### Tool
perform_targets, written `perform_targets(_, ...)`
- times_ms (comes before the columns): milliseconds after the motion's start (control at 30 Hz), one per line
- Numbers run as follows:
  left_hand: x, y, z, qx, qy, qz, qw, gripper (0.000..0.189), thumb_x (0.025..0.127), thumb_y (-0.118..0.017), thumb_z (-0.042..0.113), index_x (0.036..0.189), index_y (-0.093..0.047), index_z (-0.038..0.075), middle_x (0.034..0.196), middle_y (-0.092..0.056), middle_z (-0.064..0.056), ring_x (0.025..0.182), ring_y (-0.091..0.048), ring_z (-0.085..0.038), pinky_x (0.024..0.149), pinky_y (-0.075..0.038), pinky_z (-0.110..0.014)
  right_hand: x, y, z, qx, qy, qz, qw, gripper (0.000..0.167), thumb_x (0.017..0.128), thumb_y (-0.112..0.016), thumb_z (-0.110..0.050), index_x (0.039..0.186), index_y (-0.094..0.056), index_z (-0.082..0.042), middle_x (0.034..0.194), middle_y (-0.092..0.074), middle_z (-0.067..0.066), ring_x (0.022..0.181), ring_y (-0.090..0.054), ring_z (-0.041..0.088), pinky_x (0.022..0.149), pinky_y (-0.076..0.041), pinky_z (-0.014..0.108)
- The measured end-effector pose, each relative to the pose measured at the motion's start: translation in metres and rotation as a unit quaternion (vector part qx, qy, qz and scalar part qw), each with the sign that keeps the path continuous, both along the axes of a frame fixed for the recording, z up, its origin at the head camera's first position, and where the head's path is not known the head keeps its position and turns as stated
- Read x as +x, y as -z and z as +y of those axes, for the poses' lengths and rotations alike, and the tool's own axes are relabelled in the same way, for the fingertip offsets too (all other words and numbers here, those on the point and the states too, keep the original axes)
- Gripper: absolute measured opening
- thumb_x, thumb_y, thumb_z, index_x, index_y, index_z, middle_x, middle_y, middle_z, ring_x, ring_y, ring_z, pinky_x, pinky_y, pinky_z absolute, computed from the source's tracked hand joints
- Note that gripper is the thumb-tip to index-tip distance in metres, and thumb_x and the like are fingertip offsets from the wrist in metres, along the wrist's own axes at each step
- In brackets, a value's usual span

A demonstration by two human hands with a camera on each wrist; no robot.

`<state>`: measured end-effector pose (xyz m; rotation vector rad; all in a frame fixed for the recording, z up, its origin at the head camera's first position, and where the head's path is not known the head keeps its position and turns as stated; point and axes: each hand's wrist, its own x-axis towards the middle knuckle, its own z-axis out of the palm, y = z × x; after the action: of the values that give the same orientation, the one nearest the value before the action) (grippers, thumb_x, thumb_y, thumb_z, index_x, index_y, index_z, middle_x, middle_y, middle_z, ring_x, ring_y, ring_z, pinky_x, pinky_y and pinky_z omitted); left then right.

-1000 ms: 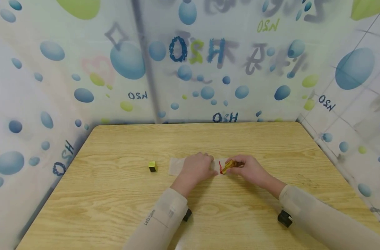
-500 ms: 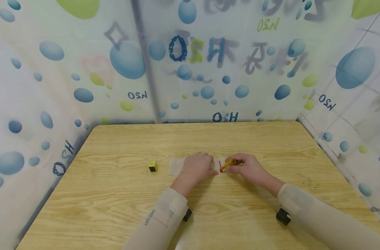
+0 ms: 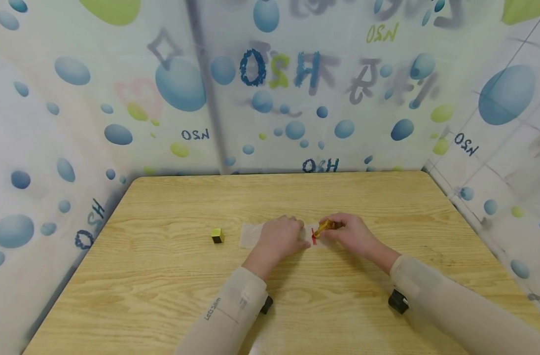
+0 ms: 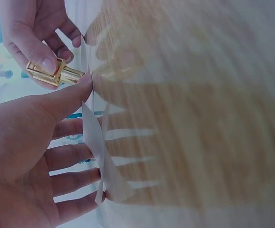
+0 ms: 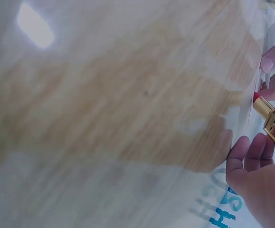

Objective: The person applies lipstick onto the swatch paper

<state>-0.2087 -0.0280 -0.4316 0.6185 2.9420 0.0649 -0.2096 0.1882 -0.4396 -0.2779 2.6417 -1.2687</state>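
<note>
In the head view, a strip of whitish paper [image 3: 250, 235] lies across the middle of the table. My left hand [image 3: 282, 237] rests on it; the left wrist view shows the fingers spread, with fingertips on the paper and table. My right hand [image 3: 354, 235] pinches a gold-cased lipstick [image 3: 326, 227] between thumb and fingers. Its red tip [image 5: 256, 96] meets the paper just right of my left thumb. A short red mark [image 3: 314, 239] runs along the paper there. Part of the paper is hidden beneath my left hand.
A small gold, dark-sided block [image 3: 217, 235], possibly the lipstick's cap, stands left of the paper. The wood-grain table [image 3: 163, 281] has a glossy surface. A printed wall covering [image 3: 270, 133] borders its far edge.
My right hand has moved slightly away from me with the lipstick, its tip sliding up the red mark. The mark looks thicker and straighter. My left hand has stayed in place.
</note>
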Motion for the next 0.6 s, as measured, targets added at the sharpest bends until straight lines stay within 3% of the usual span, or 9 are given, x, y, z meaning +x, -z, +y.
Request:
perform_targets(300, 0.001, -0.001, 0.000, 0.000, 0.001, 0.001, 1.0000, 0.057, 0.095, -0.073, 0.062, 0.134, -0.072, 0.021, 0.120, -0.075, -0.001, 0.110, -0.071, -0.021, 0.086, -0.063, -0.038, -0.008, -0.001, -0.003, 0.001, 0.007, -0.007, 0.9999, 0.028, 0.098, -0.079, -0.019, 0.125, -0.077, -0.009, 0.116, -0.073, 0.011, 0.095, -0.057, 0.023, 0.079, -0.050, 0.030)
perform_targets(600, 0.000, 0.001, 0.002, -0.002, -0.003, -0.004, 1.0000, 0.057, 0.095, -0.073, 0.062, 0.135, -0.072, 0.021, 0.122, -0.075, 0.000, 0.114, -0.071, -0.021, 0.088, -0.063, -0.039, -0.015, 0.000, -0.004, 0.010, 0.007, 0.000, 0.9999, 0.030, 0.100, -0.077, -0.020, 0.127, -0.076, -0.008, 0.127, -0.073, 0.014, 0.097, -0.059, 0.022, 0.081, -0.051, 0.030)
